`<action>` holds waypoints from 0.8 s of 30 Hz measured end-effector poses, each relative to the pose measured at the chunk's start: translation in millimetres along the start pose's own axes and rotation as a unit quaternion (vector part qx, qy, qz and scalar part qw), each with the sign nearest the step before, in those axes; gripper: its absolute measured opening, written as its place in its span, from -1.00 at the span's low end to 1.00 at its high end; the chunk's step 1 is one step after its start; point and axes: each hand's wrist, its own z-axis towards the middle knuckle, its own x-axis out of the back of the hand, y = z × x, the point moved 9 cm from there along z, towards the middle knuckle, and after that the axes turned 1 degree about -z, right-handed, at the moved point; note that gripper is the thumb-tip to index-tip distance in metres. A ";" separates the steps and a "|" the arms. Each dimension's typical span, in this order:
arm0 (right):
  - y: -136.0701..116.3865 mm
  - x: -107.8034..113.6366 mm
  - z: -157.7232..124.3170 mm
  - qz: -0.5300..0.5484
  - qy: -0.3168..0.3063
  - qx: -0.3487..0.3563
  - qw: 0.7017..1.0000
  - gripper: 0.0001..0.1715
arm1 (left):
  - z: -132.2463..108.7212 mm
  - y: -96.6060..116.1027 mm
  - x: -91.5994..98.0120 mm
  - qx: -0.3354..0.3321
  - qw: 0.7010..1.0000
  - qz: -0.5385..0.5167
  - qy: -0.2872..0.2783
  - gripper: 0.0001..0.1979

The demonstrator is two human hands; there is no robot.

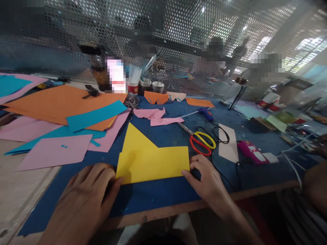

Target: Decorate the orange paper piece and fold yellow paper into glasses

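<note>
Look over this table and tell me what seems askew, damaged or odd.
The pink paper scrap beyond the yellow paper looks odd: its jagged, irregular outline contrasts with the yellow paper's straight edges. Farther left, the grey string lies in a messy tangle. I see no spill.

I record dim light over my bench, with glare from windows at upper right, a soft shadow across the left of the yellow paper near my left fingers, pixelated patches over the perforated mesh, and smeared stretching toward the edges.
</note>
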 end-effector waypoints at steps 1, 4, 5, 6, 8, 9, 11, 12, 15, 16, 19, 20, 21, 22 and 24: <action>-0.1 0.1 0.2 -0.001 0.001 0.001 1.000 -0.77 | 0.0 0.0 0.2 0.001 1.000 -0.001 0.001 -0.69; -0.2 0.0 0.4 -0.006 0.003 0.002 1.000 -0.78 | -0.1 0.1 0.5 0.002 1.000 -0.010 0.005 -0.69; -0.4 -0.1 0.4 -0.009 0.004 0.003 1.000 -0.78 | -0.1 0.0 0.5 0.004 1.000 -0.013 0.005 -0.69; -0.8 -0.1 0.4 -0.012 0.006 0.004 1.000 -0.78 | -0.1 -0.3 0.6 0.006 1.000 -0.017 0.006 -0.68; -1.9 0.5 0.3 -0.016 0.011 0.007 1.000 -0.78 | -0.1 -1.2 0.5 0.013 1.000 -0.021 0.005 -0.67; -2.5 0.8 0.3 -0.017 0.013 0.008 1.000 -0.79 | -0.1 -1.8 0.5 0.019 1.000 -0.022 0.005 -0.67; -3.6 1.4 0.5 -0.018 0.016 0.008 1.000 -0.79 | 0.0 -2.5 -0.1 0.027 0.999 -0.022 0.001 -0.66; -4.0 1.7 0.6 -0.019 0.017 0.008 1.000 -0.79 | 0.0 -2.7 -0.2 0.031 0.999 -0.022 0.000 -0.66; -4.2 1.9 1.2 -0.023 0.015 0.002 1.000 -0.79 | 0.0 -2.8 0.1 0.036 0.999 -0.021 0.002 -0.65; -4.1 1.7 1.4 -0.024 0.014 0.000 1.000 -0.78 | -0.1 -2.9 0.2 0.036 0.999 -0.021 0.004 -0.65; -4.1 1.4 1.7 -0.027 0.012 -0.002 1.000 -0.78 | -1.0 -3.7 0.1 0.042 0.999 -0.026 0.007 -0.65; -4.5 1.5 1.7 -0.028 0.013 0.000 1.000 -0.78 | -1.3 -4.2 -0.2 0.044 0.999 -0.028 0.006 -0.65; -4.9 1.8 1.7 -0.028 0.014 0.001 0.999 -0.78 | -1.7 -4.6 -0.6 0.047 0.998 -0.030 0.004 -0.66; -5.3 2.0 1.6 -0.028 0.015 0.002 0.999 -0.78 | -2.0 -4.8 -1.3 0.049 0.998 -0.031 0.001 -0.66; -5.7 2.4 1.5 -0.025 0.016 -0.001 1.000 -0.77 | -2.4 -5.1 -2.0 0.053 0.998 -0.031 -0.001 -0.66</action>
